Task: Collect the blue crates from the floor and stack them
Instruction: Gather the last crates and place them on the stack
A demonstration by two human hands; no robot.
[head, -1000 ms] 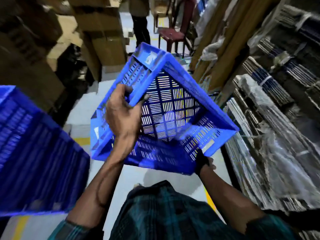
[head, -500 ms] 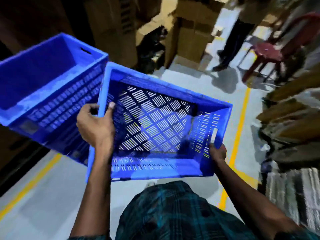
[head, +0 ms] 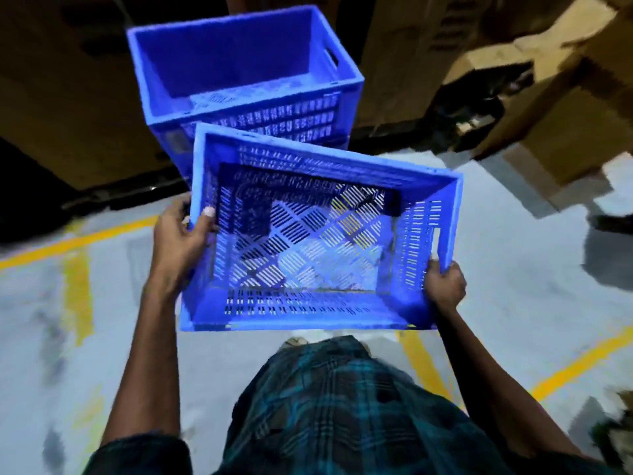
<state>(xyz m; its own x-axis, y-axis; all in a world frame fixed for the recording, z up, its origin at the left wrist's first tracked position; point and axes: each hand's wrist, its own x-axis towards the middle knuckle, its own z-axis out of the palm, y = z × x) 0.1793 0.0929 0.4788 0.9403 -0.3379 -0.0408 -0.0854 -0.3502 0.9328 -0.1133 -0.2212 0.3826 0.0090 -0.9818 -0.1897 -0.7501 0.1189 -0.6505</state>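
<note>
Left hand (head: 178,241) is clamped on the left rim of the held blue crate (head: 308,313), thumb hooked over the edge and inside, fingers wrapped around the outside. The crate's up in the air, open side up and tipped a bit toward the camera. It's bright blue plastic, boxy, with slotted walls and a base of diagonal slot patches you can see the floor through. Just behind it sits a second blue crate (head: 239,108), slotted outside wall, handle cutout on its right side; the held one's far rim overlaps its front. Right hand (head: 445,286) grips the near right corner, fingers curled tight. Cardboard boxes (head: 565,108) crowd the back and right. Grey floor (head: 531,286) with yellow lines (head: 78,293) is open on both sides.
</note>
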